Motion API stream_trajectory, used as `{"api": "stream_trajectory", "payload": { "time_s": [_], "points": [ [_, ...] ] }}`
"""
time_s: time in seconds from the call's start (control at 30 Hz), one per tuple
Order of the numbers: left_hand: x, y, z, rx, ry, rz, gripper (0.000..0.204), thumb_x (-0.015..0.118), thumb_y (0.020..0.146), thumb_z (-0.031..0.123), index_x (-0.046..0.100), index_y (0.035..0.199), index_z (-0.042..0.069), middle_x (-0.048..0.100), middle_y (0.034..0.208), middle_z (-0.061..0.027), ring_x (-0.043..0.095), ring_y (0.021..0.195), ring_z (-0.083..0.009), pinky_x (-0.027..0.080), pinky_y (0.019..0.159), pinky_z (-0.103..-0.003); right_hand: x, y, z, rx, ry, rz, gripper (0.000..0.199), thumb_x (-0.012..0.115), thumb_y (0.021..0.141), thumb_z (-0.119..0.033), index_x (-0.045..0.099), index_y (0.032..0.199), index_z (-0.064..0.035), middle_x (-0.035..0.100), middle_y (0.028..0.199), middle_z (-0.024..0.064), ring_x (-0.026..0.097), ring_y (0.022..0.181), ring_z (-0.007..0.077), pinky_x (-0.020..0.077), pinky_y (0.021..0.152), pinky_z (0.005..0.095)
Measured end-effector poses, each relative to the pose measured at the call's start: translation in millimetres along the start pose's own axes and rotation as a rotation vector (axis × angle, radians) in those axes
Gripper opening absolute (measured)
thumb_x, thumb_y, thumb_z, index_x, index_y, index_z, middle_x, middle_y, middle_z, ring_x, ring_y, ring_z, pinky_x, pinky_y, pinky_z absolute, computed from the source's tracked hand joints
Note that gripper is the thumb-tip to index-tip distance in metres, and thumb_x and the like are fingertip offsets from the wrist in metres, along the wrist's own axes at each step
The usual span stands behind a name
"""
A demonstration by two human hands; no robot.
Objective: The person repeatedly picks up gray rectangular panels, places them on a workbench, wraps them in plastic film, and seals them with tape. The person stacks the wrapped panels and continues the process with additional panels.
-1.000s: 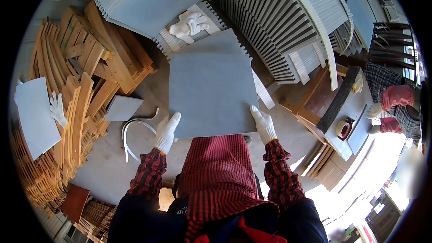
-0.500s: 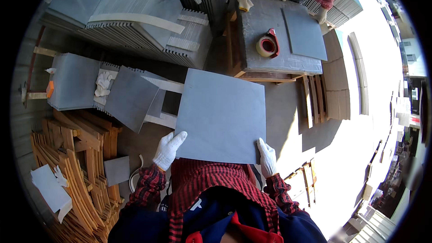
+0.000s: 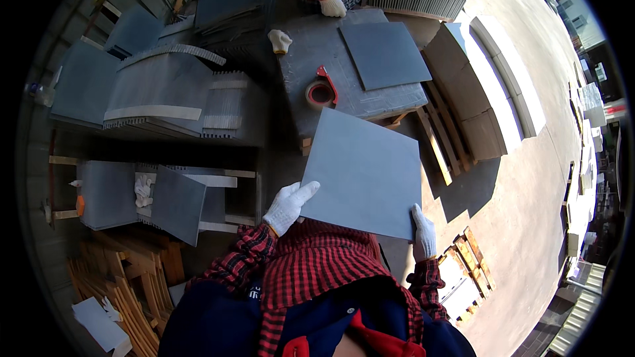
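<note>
Left hand partly out of sight beneath the grey panel

i see the white-gloved left hand out at eleven o'clock from the chest, gripping, its thumb laid along the top and aimed at two; the right hand grips too, between one and two o'clock and nearer the body, right thumb close to twelve; the left forearm slants toward two, the right forearm rises almost straight to twelve
</note>
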State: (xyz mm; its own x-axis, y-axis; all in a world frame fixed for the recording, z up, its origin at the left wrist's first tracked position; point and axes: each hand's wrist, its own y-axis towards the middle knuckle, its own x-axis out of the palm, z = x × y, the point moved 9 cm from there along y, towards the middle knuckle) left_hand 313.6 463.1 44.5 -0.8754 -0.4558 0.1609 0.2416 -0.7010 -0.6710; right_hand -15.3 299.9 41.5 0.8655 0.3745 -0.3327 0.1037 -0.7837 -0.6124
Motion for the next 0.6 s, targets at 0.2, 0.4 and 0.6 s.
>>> {"api": "stream_trajectory", "payload": {
  "time_s": [0.2, 0.4, 0.6],
  "points": [
    [25.0, 61.4, 25.2, -0.061, 0.031, -0.082, 0.055, 0.056, 0.098, 0.050, 0.064, 0.116, -0.002, 0.065, 0.090, -0.0052, 0.059, 0.072, -0.0111, 0.045, 0.052, -0.023, -28.8, 36.8, -21.8, 0.089, -0.026, 0.082, 0.053, 0.060, 0.094, -0.056, 0.066, 0.077, -0.0063, 0.051, 0.056, -0.0009, 0.045, 0.043, 0.0094, 0.0308, 0.039, 0.0251],
    [45.2, 104.7, 42.7, -0.134, 0.011, -0.095, 0.054, 0.056, 0.098, 0.049, 0.064, 0.116, -0.001, 0.066, 0.093, -0.0041, 0.059, 0.075, -0.0102, 0.045, 0.053, -0.023, -46.1, 84.2, -50.4, 0.181, -0.025, 0.091, 0.053, 0.064, 0.092, -0.056, 0.069, 0.082, -0.0038, 0.053, 0.058, -0.0001, 0.047, 0.045, 0.0098, 0.0323, 0.041, 0.0253],
    [73.9, 139.6, 46.3, -0.171, -0.127, 0.032, 0.051, 0.059, 0.097, 0.050, 0.064, 0.116, 0.003, 0.066, 0.093, -0.0011, 0.059, 0.075, -0.0077, 0.043, 0.052, -0.022, -58.5, 165.6, -94.8, 0.170, -0.076, -0.039, 0.052, 0.066, 0.091, -0.056, 0.069, 0.079, -0.0055, 0.052, 0.054, -0.0003, 0.044, 0.042, 0.0098, 0.0302, 0.040, 0.0254]
  ]
}}
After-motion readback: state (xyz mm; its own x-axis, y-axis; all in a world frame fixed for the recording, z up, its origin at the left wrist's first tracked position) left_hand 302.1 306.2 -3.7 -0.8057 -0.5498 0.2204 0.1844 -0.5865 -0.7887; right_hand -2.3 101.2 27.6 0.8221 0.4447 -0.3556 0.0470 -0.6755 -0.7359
